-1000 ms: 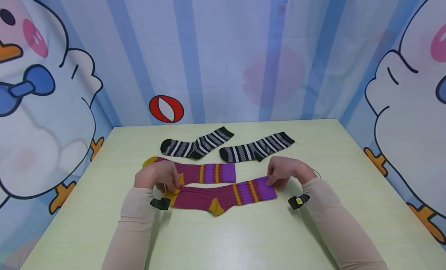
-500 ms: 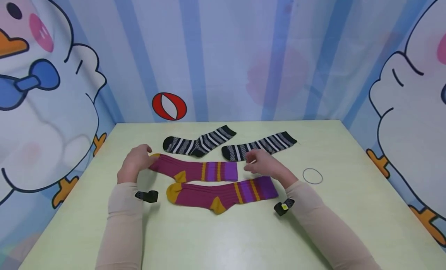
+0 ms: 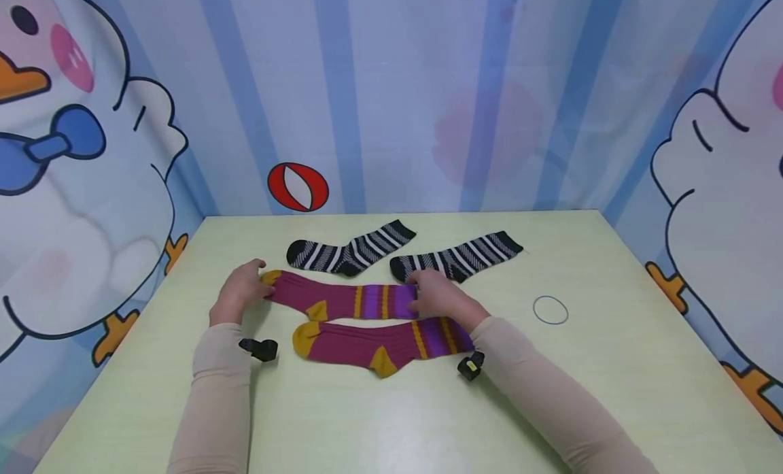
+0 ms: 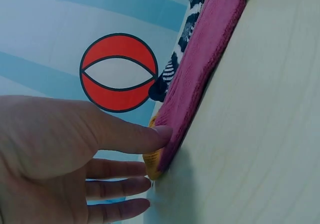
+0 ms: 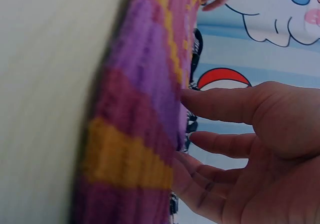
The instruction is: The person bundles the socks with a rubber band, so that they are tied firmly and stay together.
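Observation:
Two maroon socks with yellow toes and heels and purple striped cuffs lie flat, one behind the other. At the yellow toe of the rear maroon sock, my left hand has its thumb against the fabric; its other fingers extend fairly straight beside the toe. My right hand is at the purple cuff end of that same sock, thumb and fingers spread and loosely bent. Whether it touches the cuff I cannot tell. The front maroon sock lies nearer, its cuff partly hidden beneath the right wrist.
Behind the maroon pair lie two black-and-white striped socks, the left striped sock and the right striped sock, the latter close behind my right hand. A thin ring lies to the right on the pale table. A printed curtain stands behind.
Both hands have left the front maroon sock. The left moved back and left to the rear sock's toe; the right moved left to its cuff. The thin ring came into full view.

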Tool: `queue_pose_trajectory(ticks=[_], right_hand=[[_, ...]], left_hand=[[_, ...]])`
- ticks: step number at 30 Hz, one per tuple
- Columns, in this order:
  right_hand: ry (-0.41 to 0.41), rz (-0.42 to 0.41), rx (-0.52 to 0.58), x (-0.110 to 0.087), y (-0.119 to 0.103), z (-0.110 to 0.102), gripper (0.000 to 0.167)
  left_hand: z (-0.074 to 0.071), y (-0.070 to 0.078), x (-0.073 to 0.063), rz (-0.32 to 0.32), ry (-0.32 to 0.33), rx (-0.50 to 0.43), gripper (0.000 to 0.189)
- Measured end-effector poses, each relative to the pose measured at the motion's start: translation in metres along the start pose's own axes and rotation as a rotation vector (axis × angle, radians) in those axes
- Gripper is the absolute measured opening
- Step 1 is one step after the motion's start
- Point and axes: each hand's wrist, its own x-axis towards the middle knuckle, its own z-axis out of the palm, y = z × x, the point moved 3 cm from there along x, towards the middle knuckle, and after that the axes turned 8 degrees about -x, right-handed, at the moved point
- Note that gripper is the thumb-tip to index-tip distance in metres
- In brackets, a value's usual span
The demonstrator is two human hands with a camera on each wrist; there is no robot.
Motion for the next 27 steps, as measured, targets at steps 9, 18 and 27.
queue_pose_trajectory(ticks=[9,18,27], right_hand=[[0.022,0.071,0.047,0.006,-0.004,0.007,0.054],[0.098,0.104,0.276,-0.001,-0.007,0.009,0.055],[0.074,0.18,0.498,-0.005,0.006,0.002,0.042]], left_hand=[[0.004,0.003,0.002,0.015,0.03,-0.048,0.056],[0.003,0.004,-0.003,-0.008,0.058,-0.129,0.06],[-0.002,0.004,-0.002,0.029,0.025,-0.229,0.05]])
